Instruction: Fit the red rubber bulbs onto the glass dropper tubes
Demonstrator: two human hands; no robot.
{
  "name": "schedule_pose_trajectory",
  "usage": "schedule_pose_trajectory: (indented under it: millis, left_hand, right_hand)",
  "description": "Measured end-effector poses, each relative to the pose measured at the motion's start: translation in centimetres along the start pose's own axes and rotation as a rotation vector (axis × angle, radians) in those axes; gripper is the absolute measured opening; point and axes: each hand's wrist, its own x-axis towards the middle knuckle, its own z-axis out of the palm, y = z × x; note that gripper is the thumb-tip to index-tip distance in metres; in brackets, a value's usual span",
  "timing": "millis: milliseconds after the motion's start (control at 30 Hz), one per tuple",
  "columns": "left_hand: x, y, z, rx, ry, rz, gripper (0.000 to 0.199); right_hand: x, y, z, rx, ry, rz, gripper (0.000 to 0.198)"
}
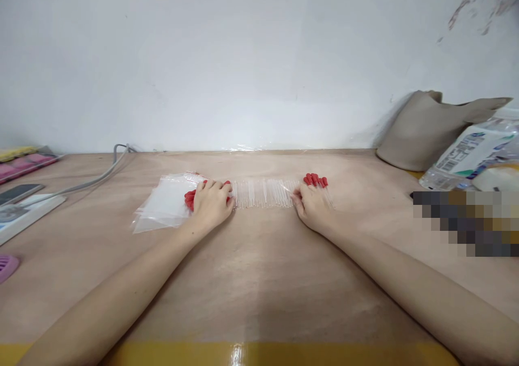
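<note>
Between my hands lies a row of thin clear tubes (263, 194), side by side and tapered like dropper pipettes. My left hand (211, 201) is at the row's left end, palm down, with its fingers curled over small red rubber caps (189, 199); red shows between thumb and fingers. My right hand (311, 203) closes with thumb and fingertips at the row's right end, on what looks like a clear tube. Just beyond it, several tubes with red caps (315, 180) lie together. Under and beside my left hand is a stack of clear zip bags (164, 204).
A grey cable (101, 178) runs to a white board (36, 214) at left, near a dark phone (20, 194). Pink and yellow packs (26, 163) sit farther back. A beige bag-like item (417, 131) and a labelled plastic bottle (466, 152) stand at right, by a blurred patch.
</note>
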Motion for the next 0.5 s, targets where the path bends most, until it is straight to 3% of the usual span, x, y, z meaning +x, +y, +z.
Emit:
schedule_pose_trajectory:
  millis: [100,400,500]
  left_hand:
    - [-0.07,-0.07,0.29,0.052,-0.01,0.017,0.017]
    - [0.0,0.29,0.01,0.12,0.023,0.056,0.026]
    - [-0.03,0.57,-0.15,0.042,0.066,0.073,0.026]
  right_hand:
    - [-0.18,-0.18,0.16,0.085,-0.014,-0.09,0.014]
    - [-0.38,0.25,0.73,0.125,0.024,-0.102,0.022]
    - [-0.42,0.24,0.78,0.129,0.037,-0.121,0.026]
